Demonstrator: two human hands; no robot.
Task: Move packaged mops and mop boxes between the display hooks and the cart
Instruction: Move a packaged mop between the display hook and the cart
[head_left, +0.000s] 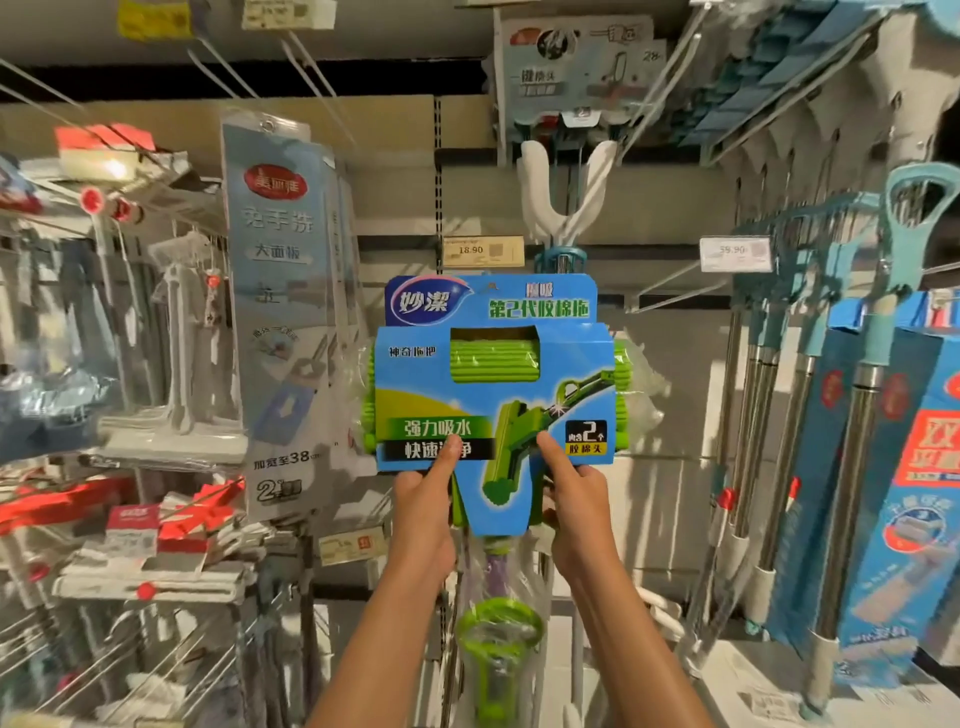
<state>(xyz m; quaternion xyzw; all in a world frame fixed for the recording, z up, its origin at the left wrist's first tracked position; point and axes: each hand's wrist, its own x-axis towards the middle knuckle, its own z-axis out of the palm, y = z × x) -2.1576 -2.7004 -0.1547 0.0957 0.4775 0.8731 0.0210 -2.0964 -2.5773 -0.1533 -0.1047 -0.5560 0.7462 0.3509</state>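
Note:
A packaged sponge mop (493, 384) with a blue card sleeve and green sponge rollers is held up in front of the display wall. My left hand (423, 506) grips its lower left edge, thumb pressed on the front of the card. My right hand (574, 499) grips the lower right edge the same way. The mop's green handle (496, 644), wrapped in clear plastic, hangs down between my forearms. Above the pack a bare display hook with a yellow price tag (480, 251) sticks out from the wall. No cart is in view.
Grey flat-mop packs (283, 312) hang on hooks to the left, with red-and-white packs (156, 525) lower left. A white-headed mop (563, 187) hangs behind the held pack. Steel-handled mops (810, 415) and blue mop boxes (914, 467) fill the right side. Wire hooks jut out overhead.

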